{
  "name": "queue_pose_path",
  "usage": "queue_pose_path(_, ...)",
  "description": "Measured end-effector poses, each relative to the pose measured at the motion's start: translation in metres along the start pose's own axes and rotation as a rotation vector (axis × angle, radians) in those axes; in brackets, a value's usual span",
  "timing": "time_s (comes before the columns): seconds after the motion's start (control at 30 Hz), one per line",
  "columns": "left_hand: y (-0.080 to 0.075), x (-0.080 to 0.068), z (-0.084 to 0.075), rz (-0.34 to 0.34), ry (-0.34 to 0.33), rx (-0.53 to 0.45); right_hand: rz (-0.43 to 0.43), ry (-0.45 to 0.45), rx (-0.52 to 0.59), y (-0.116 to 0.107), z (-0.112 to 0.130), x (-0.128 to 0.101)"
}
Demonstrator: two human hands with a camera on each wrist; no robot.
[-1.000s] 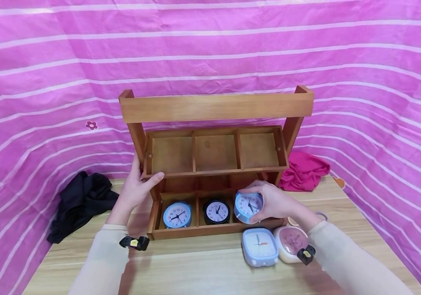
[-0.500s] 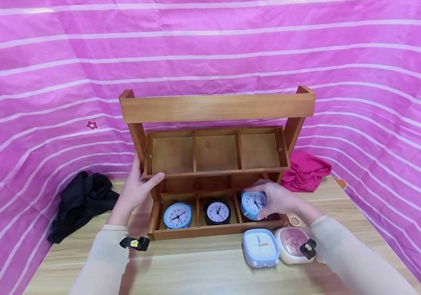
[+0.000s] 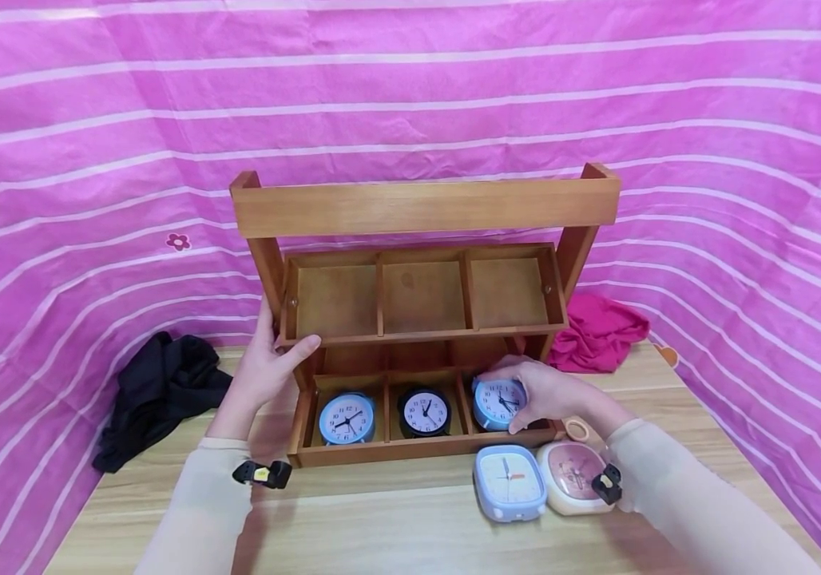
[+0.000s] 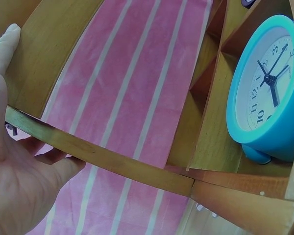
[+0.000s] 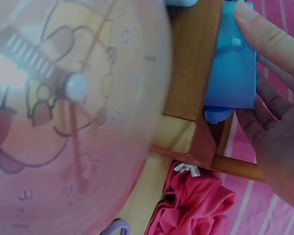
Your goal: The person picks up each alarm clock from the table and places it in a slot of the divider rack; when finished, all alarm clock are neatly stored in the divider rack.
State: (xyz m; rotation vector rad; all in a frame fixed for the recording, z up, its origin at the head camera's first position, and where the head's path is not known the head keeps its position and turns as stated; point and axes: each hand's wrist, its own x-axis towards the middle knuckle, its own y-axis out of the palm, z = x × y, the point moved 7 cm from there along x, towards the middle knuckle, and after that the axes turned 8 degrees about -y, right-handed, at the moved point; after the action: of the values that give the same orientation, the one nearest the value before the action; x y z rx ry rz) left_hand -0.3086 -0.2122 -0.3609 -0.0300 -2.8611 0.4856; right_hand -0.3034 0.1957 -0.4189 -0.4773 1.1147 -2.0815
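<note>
The right hand (image 3: 550, 391) grasps the small round blue plastic alarm clock (image 3: 498, 403) by its rim in the wooden rack's (image 3: 421, 206) lower right compartment; it looks light, rigid and smooth, its face probably fragile. The left hand (image 3: 267, 367) clasps the rack's left post.

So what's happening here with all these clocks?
A person's right hand holds a round blue clock in the right compartment of a wooden rack's lower tray. The left hand grips the rack's left side. Two clocks stand in the other lower compartments, the upper tray's compartments hold nothing, and two square clocks lie on the table.
</note>
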Motion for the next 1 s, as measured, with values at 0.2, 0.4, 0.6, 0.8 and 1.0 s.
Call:
queue_pose_path(0.2, 0.001, 0.0, 0.0, 0.004, 0.002, 0.003, 0.027, -0.007, -0.006, 0.005, -0.006, -0.001)
queue_pose_path(0.4, 0.0, 0.001, 0.0, 0.006, 0.006, 0.0, 0.041, -0.016, 0.001, 0.006, -0.011, 0.0)
queue_pose_path(0.6, -0.001, 0.001, 0.001, -0.001, 0.0, 0.018, 0.084, 0.053, 0.045, 0.011, -0.018, -0.001)
queue_pose_path(0.8, -0.002, 0.001, 0.001, -0.002, 0.0, 0.01, 0.096, 0.067, 0.051, 0.011, -0.021, 0.0)
queue_pose_path(1.0, -0.001, 0.001, 0.002, -0.001, -0.006, 0.012, 0.107, 0.075, 0.056, 0.012, -0.02, -0.001)
